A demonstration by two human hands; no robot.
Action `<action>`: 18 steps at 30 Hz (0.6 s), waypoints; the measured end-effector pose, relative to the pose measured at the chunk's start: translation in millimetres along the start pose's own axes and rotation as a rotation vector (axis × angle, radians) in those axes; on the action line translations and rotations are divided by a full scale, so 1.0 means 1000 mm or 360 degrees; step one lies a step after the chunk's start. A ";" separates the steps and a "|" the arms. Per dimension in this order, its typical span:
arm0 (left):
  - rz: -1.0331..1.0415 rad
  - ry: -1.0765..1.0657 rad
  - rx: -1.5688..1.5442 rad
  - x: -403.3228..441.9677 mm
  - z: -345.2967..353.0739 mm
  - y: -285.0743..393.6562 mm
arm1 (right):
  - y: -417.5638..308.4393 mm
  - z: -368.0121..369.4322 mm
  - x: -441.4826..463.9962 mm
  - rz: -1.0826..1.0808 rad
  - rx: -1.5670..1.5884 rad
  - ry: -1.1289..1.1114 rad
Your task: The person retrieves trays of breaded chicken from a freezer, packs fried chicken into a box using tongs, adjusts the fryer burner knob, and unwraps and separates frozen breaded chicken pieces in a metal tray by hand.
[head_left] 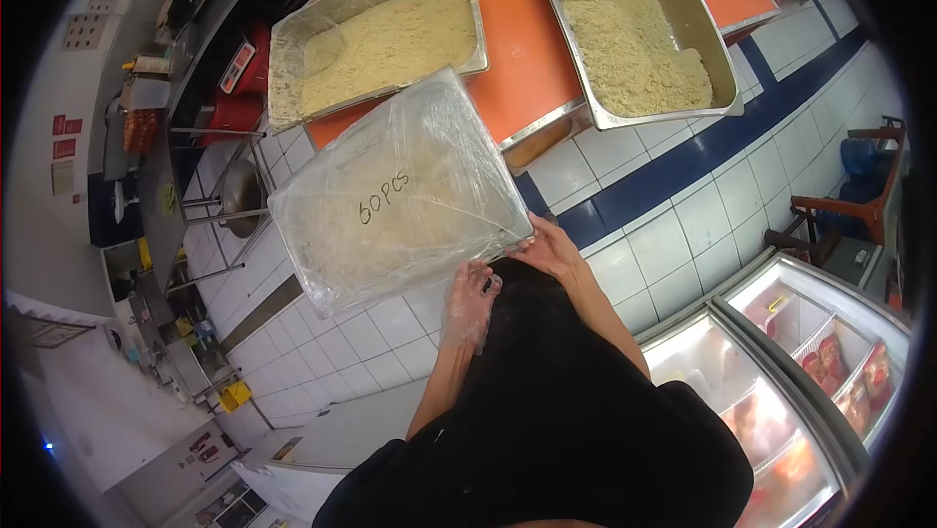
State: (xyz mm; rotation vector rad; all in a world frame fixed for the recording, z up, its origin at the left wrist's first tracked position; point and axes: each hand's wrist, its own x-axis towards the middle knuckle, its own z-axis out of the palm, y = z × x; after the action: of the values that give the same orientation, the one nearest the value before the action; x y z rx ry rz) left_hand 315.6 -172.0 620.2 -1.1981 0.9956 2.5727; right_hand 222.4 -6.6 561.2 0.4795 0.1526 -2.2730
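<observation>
A rectangular tray wrapped in clear film (410, 206), with "60 PCS" handwritten on top, is held tilted in front of my body. My right hand (549, 249) grips its near right corner. At the near edge, my left hand (469, 305) wears a thin clear plastic glove and has its fingers curled against the tray's film. What lies under the cloudy film is pale and hard to make out. Just beyond is a metal pan (379, 3) of pale crumbly breading with a hollow pressed into it. Farther right stands a second metal pan (723, 50) of similar crumbs.
The pans sit on an orange table (527, 35). Chest freezers with glass lids (752, 430) hold packed goods at my right. A red scale (237, 66) and a metal rack (210, 201) stand left. White tiles with a blue stripe (673, 191) cover the floor.
</observation>
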 end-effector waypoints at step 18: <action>0.0179 -0.0151 0.0189 0.010 -0.005 0.009 | -0.013 0.048 0.007 -0.1033 -0.2426 0.1004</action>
State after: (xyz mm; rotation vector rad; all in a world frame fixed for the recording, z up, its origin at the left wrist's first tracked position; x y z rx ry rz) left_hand 308.9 -184.0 615.1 -1.0081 1.2079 2.5839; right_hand 195.1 -14.9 602.4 0.2540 2.3523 -1.7301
